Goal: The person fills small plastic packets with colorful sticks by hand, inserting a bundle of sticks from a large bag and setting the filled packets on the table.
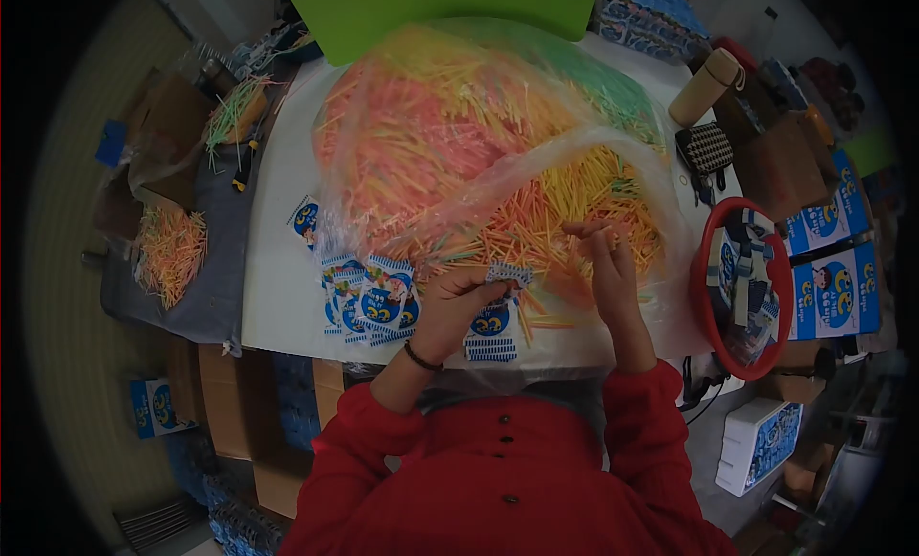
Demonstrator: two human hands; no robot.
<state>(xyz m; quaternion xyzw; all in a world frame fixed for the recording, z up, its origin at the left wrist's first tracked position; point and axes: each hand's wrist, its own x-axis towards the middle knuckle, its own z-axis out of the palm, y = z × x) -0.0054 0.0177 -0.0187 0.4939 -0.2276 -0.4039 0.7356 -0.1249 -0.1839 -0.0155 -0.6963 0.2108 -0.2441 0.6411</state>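
Note:
My left hand (459, 307) is closed, its thumb and fingers pinching the top of a blue and white printed packet (491, 322) near the table's front edge. More such packets (381, 300) lie in a pile to the left of it. My right hand (610, 269) is raised over the front of a big clear plastic bag (450, 197). Its fingers point away from me; whether they hold a stick cannot be made out. Pink, orange, yellow and green thin sticks (574, 197) fill the bag, and some lie loose at its opening between my hands.
A red basket (787, 298) with packets stands at the table's right edge. Behind it are a patterned pouch (705, 148) and a beige bottle (706, 87). A green board (450, 11) rises at the back. More sticks (170, 255) lie on the grey surface at left.

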